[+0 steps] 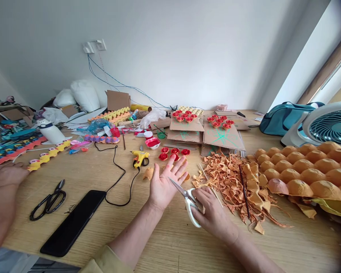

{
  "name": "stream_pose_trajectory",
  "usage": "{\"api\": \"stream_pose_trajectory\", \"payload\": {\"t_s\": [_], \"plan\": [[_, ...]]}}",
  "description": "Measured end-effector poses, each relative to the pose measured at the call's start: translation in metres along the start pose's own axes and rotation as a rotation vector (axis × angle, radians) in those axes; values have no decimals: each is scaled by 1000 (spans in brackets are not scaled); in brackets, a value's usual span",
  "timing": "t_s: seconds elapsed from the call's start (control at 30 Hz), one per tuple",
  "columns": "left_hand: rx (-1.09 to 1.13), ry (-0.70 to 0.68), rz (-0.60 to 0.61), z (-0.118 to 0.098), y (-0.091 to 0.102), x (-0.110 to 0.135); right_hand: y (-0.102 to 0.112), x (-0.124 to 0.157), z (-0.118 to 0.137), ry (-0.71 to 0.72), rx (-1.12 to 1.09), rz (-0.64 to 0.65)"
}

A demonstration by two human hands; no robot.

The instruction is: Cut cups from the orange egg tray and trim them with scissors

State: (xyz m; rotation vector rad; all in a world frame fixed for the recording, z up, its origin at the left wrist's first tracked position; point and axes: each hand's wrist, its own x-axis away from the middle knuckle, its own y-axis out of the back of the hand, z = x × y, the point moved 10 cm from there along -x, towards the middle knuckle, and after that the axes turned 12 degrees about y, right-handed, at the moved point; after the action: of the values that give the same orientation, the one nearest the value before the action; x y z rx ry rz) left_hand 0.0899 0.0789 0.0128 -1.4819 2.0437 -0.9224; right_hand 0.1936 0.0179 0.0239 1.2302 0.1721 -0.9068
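Note:
My left hand [165, 186] is held palm up above the table, its fingers spread and nothing in it. In my right hand [213, 212] is a pair of scissors [191, 206] with pale handles, the blades pointing at my left palm. Just beyond my left fingers lie several red paper-pulp roses [174, 151] and an orange egg-carton cup [148, 173]. A yellow glue gun [139, 158] rests behind my left hand. To the right of my right hand spreads a heap of orange egg-carton scraps [221, 172], with thin sticks on it.
Stacked orange egg trays [309, 167] stand at right, before a fan [329, 125] and a teal bag [278, 117]. Cardboard pieces [184, 135] carry more roses. A black phone [74, 223], black-handled scissors [49, 203] and another person's arm [5, 193] are at left.

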Motion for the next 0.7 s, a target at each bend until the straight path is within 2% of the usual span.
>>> {"api": "stream_pose_trajectory", "payload": {"t_s": [0.1, 0.2, 0.4, 0.6, 0.7], "plan": [[-46, 80, -23, 25, -1, -3, 8, 2, -3, -64, -64, -158], [-58, 105, -56, 40, 0, -4, 5, 4, -2, -106, -117, -192], [-41, 38, -136, 37, 10, -5, -7, 5, 4, -122, -198, -152], [-81, -37, -112, 36, 4, -3, -5, 9, -8, -234, -298, -203], [-150, -86, -126, 32, 7, -2, -9, 9, -4, -247, -329, -182]]}}
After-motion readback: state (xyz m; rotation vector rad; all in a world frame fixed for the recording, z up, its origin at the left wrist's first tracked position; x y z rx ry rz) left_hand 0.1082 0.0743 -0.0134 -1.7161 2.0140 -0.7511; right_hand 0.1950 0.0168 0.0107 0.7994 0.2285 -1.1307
